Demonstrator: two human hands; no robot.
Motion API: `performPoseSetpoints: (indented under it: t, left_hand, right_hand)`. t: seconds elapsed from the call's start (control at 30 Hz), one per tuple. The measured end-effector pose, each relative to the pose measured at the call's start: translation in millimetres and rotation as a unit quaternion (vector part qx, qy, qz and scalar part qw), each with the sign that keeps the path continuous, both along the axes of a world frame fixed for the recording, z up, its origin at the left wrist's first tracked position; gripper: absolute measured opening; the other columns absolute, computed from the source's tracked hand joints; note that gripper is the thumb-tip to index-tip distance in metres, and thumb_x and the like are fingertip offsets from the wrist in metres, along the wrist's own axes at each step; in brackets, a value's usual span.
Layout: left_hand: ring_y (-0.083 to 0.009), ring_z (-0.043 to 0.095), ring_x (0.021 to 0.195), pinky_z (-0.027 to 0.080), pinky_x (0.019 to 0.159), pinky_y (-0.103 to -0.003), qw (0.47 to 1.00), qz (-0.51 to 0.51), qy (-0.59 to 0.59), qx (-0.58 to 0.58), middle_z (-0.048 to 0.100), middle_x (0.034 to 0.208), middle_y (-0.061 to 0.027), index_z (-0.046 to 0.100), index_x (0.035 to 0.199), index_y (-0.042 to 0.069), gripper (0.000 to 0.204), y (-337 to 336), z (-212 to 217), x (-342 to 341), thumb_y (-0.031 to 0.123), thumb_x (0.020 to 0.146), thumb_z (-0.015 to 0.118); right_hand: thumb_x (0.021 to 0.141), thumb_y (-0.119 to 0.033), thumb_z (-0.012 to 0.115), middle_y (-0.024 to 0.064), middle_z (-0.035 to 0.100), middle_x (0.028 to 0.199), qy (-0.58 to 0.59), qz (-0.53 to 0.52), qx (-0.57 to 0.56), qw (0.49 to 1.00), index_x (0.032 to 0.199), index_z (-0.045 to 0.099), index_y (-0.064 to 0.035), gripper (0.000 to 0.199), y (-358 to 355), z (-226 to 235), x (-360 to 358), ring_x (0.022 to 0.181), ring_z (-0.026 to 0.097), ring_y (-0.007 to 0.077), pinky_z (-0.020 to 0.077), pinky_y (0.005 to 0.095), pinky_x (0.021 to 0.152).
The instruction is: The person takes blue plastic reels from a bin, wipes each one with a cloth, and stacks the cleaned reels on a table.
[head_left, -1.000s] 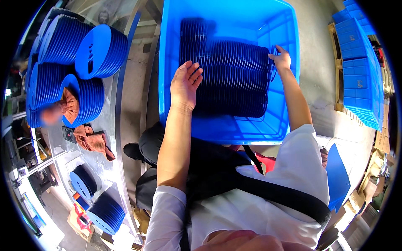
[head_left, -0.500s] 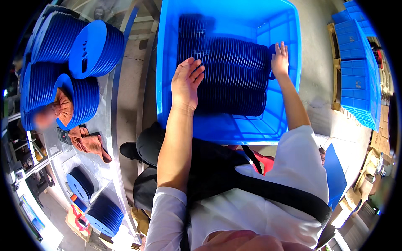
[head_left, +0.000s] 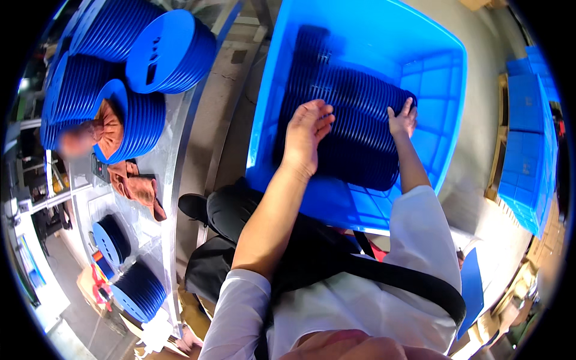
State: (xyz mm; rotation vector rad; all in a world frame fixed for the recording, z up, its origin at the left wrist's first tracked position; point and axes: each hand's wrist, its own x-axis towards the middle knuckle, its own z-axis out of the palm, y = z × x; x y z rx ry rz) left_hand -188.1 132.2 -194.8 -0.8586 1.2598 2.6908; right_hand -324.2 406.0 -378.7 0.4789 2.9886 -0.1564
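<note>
Legible lettering: none — faint marks [head_left: 528, 101] on the stacked blue crates [head_left: 519, 171] are too small to read.

Thin dark-blue discs [head_left: 357, 133] stand on edge, closely packed face to face in adjoining rows running roughly left to right inside a bright blue crate [head_left: 437, 111]. A shorter group occupies the far left. The right ends stop short of the crate wall. The nearest row lies in shadow.

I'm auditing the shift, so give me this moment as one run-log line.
left hand: loosely curled, over dark ribbed stacks | right hand: at stacks' right end | ribbed stacks: inside blue bin
</note>
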Motion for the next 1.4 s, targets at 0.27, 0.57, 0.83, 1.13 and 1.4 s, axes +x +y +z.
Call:
performPoseSetpoints:
  t: [0.27,0.57,0.83,1.13,1.4]
  left_hand:
    - [-0.0309,0.063,0.086,0.049,0.074,-0.042,0.618,-0.441,0.06,-0.648,0.063,0.095,-0.0116,0.06,0.097,0.007,0.028,54,-22,27,0.033,0.088,0.055]
    - [-0.0297,0.056,0.104,0.041,0.089,-0.05,0.578,-0.51,0.086,-0.631,0.061,0.105,-0.013,0.061,0.109,0.007,0.031,71,-31,27,0.028,0.087,0.053]
    - [-0.0307,0.05,0.116,0.037,0.095,-0.052,0.592,-0.495,0.176,-0.611,0.051,0.129,-0.0158,0.052,0.129,0.008,0.045,76,-21,41,0.029,0.089,0.048]
    - [-0.0333,0.052,0.112,0.038,0.094,-0.054,0.562,-0.529,0.17,-0.613,0.055,0.123,-0.0159,0.053,0.127,0.01,0.042,77,-18,31,0.025,0.088,0.05]
    - [-0.0298,0.058,0.095,0.041,0.088,-0.05,0.636,-0.444,0.149,-0.613,0.06,0.101,-0.0143,0.055,0.116,0.008,0.044,86,-26,32,0.036,0.083,0.061]
  right_hand:
    - [0.083,-0.03,0.063,0.0101,0.054,0.122,0.217,0.253,-0.198,0.922,0.115,0.059,-0.0136,0.036,-131,36,-67,0.116,0.048,0.0295,0.0423,0.037,0.095]
    - [0.08,-0.014,0.058,0.0049,0.051,0.12,0.064,0.242,-0.004,0.968,0.105,0.063,-0.0112,0.026,-241,45,-121,0.114,0.048,0.0241,0.0419,0.0405,0.092]
    - [0.081,-0.025,0.053,0.0066,0.045,0.133,0.03,0.162,0.05,0.985,0.12,0.055,-0.0096,0.042,-253,45,-125,0.124,0.042,0.0243,0.0366,0.0453,0.096]
    - [0.076,-0.033,0.059,0.0024,0.033,0.146,0.066,0.178,0.008,0.982,0.111,0.066,-0.0135,0.04,-240,60,-143,0.132,0.032,0.024,0.0338,0.0465,0.1]
    - [0.074,-0.031,0.058,0.008,0.047,0.137,0.177,0.271,-0.128,0.938,0.067,0.061,-0.0065,0.025,-216,124,-150,0.11,0.056,0.026,0.0475,0.0399,0.087]
